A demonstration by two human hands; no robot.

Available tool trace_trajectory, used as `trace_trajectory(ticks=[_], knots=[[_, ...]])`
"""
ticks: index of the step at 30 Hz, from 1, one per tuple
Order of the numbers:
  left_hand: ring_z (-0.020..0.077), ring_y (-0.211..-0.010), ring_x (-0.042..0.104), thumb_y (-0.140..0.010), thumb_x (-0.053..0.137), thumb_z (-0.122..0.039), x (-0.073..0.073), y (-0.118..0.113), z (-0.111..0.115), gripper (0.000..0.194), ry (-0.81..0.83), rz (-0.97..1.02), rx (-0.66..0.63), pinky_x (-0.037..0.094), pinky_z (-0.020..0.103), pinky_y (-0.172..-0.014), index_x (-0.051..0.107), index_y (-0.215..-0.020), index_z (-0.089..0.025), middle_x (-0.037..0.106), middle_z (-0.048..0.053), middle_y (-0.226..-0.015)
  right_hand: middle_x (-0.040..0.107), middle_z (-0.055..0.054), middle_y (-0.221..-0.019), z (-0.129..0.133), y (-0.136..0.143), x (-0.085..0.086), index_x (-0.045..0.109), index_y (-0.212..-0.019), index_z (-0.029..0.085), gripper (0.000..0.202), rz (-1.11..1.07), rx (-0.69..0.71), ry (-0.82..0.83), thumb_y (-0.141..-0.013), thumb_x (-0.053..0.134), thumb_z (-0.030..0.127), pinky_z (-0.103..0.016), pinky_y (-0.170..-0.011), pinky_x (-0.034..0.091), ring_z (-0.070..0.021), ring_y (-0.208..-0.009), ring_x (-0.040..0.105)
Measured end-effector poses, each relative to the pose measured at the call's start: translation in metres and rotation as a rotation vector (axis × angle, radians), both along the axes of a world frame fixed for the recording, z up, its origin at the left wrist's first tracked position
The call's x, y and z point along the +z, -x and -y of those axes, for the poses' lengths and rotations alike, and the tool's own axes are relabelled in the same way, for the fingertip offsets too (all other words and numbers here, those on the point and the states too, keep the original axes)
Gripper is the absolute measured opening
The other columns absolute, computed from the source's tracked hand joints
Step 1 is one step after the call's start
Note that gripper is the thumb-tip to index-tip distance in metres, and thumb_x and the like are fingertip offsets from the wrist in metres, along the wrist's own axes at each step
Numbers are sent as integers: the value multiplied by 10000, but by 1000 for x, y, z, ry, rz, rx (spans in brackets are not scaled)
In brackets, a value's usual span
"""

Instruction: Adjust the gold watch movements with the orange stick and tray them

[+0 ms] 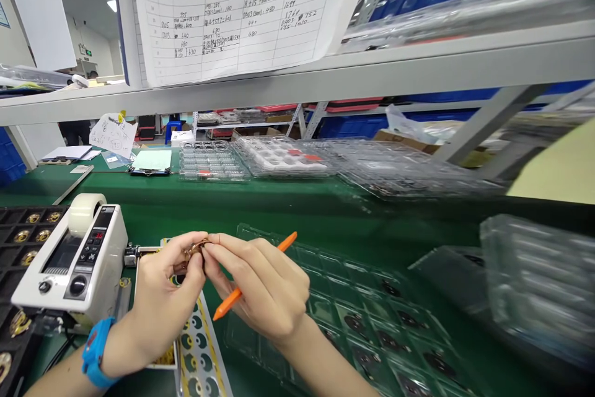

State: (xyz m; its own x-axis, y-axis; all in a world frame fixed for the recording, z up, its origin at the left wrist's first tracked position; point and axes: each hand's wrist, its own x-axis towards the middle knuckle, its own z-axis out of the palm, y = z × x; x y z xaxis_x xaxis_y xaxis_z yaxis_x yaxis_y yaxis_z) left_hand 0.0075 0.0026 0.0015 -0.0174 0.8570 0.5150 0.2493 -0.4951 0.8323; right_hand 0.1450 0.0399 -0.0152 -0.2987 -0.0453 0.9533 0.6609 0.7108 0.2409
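Note:
Above the green bench my left hand (170, 282), with a blue wristband (96, 352), pinches a small copper-coloured part (194, 249). Its fingers hide most of the part, so the exact kind does not show. My right hand (264, 285) meets it there, thumb and forefinger closed at the part's edge. An orange pointed stick (227, 305) lies across that same hand, held in the fingers. Below the hands is a white sheet (201, 347) with yellow edging and rows of ring-shaped pieces. To the right lies a clear compartment tray (325, 308) with several dark flat parts (354, 322).
A white tape dispenser (77, 261) stands at left, beside a black tray (13, 217) of gold ring parts. Clear trays (283, 158) line the bench's back. More clear trays (534, 285) are stacked at right. A grey shelf beam (260, 84) crosses above, with handwritten sheets (232, 13).

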Motion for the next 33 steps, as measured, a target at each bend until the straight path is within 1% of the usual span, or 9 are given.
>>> trace_trajectory(ticks=[6, 9, 12, 16, 18, 22, 24, 29, 33], knots=[[159, -757, 744, -840, 555, -161, 0, 0, 2, 210, 37, 25, -28, 584, 195, -662, 692, -999, -161, 787, 50, -878, 734, -106, -770, 4, 6, 1, 589, -934, 142, 184, -110, 48, 94, -825, 639, 3, -274, -521, 500, -171, -626, 636], [135, -686, 708, -837, 571, -171, 1, 1, 0, 185, 84, 43, -36, 550, 186, -620, 652, -1003, -171, 758, 15, -762, 724, -106, -785, 5, 9, 0, 575, -936, 148, 198, -143, 57, 147, -825, 636, -5, -272, -556, 510, -167, -649, 635], [103, -610, 646, -809, 618, -177, 2, 3, -7, 81, 174, 147, -36, 506, 165, -576, 613, -890, -180, 686, -34, -638, 708, -86, -796, 7, 9, 0, 553, -980, 161, 187, -161, 74, 230, -853, 632, 49, -259, -564, 503, -158, -660, 624], [85, -619, 633, -763, 686, -193, 3, 7, -18, 90, 271, 366, -133, 514, 160, -595, 601, -746, -169, 660, -37, -656, 663, -34, -814, 11, -3, 5, 532, -1058, 197, 134, -299, 147, 450, -936, 563, 241, -244, -487, 446, -114, -535, 510], [84, -599, 639, -740, 715, -197, 4, 10, -19, 104, 319, 427, -219, 530, 174, -603, 618, -735, -158, 667, -29, -671, 635, -7, -767, 12, -12, 11, 551, -1014, 213, 78, -331, 188, 595, -965, 496, 239, -236, -476, 426, -107, -512, 495], [82, -520, 624, -694, 743, -187, 8, 13, -16, 116, 419, 455, -369, 545, 192, -568, 636, -694, -142, 643, -28, -623, 592, 15, -693, 9, -23, 23, 573, -911, 214, 111, -51, 388, 912, -967, 479, 203, -214, -472, 404, -98, -515, 506], [91, -511, 618, -661, 756, -183, 11, 14, -14, 133, 445, 446, -396, 552, 203, -537, 630, -675, -141, 629, -28, -610, 588, 6, -726, 9, -24, 26, 559, -883, 210, 144, 72, 509, 999, -978, 452, 195, -208, -499, 408, -98, -560, 516], [75, -438, 546, -588, 718, -124, 17, 16, -13, 158, 482, 353, -396, 479, 171, -417, 563, -606, -152, 570, -48, -554, 520, 14, -722, 13, -23, 25, 482, -824, 212, 190, 172, 550, 1003, -988, 397, 171, -223, -535, 358, -103, -597, 443], [47, -417, 475, -575, 658, -78, 16, 16, -14, 147, 478, 277, -378, 396, 142, -392, 534, -579, -158, 534, -62, -522, 435, 33, -666, 12, -20, 21, 379, -744, 217, 239, 220, 558, 1036, -981, 366, 186, -243, -523, 304, -106, -567, 372]])
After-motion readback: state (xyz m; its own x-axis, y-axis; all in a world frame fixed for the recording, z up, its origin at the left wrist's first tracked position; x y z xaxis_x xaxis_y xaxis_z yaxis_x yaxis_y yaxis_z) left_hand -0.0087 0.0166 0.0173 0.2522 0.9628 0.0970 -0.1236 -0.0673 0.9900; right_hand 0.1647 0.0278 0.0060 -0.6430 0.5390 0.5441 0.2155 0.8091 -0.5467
